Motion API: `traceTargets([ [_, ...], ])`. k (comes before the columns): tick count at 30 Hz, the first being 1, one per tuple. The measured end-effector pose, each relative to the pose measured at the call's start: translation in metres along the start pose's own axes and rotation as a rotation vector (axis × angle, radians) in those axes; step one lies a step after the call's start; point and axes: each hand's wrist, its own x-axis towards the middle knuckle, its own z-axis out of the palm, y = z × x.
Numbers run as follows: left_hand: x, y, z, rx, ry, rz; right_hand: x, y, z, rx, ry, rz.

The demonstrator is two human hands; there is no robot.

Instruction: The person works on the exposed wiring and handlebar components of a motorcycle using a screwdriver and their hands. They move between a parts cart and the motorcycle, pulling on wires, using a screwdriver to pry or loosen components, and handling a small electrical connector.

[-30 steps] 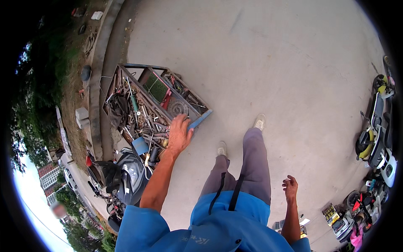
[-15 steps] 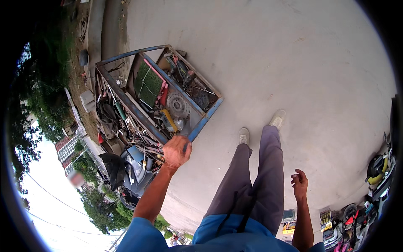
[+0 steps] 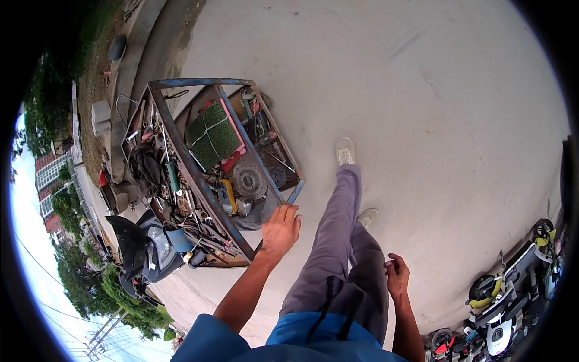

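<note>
At the left hand (image 3: 280, 232) runs a blue tool-rack rail (image 3: 295, 192); whether clasped, I cannot tell; a slip might scrape skin.

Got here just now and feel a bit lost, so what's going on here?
A person in a blue top stands on the pavement, left hand at the near corner of an open metal frame; whether it grips or only rests there is unclear. In the frame lie jumbled hand tools, a tied green mat and a round metal disc. The right hand is at the person's side, fingers curled; any small thing in it can't be made out.
</note>
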Motion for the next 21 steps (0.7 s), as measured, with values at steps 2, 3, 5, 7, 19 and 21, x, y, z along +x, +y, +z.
traceTargets([
  [2, 0.067, -0.003, 0.029, -0.16, 0.005, -0.158, 0.002, -0.019, -0.009, 0.046, 0.022, 0.036],
  [3, 0.104, -0.015, 0.047, -0.245, 0.026, -0.254, 0.005, -0.028, -0.014, 0.075, 0.032, 0.066],
  [5, 0.172, -0.057, 0.091, -0.279, 0.06, -0.394, 0.01, -0.044, -0.026, 0.17, 0.1, 0.185],
  [7, 0.233, -0.106, 0.117, -0.316, -0.011, -0.564, 0.012, -0.043, -0.043, 0.189, 0.168, 0.211],
  [19, 0.393, -0.365, 0.238, -0.187, -0.168, -1.133, 0.0, 0.033, -0.075, -0.083, 0.2, 0.652],
  [21, 0.393, -0.398, 0.247, -0.293, -0.104, -1.081, 0.008, 0.033, -0.057, -0.094, 0.219, 0.741],
])
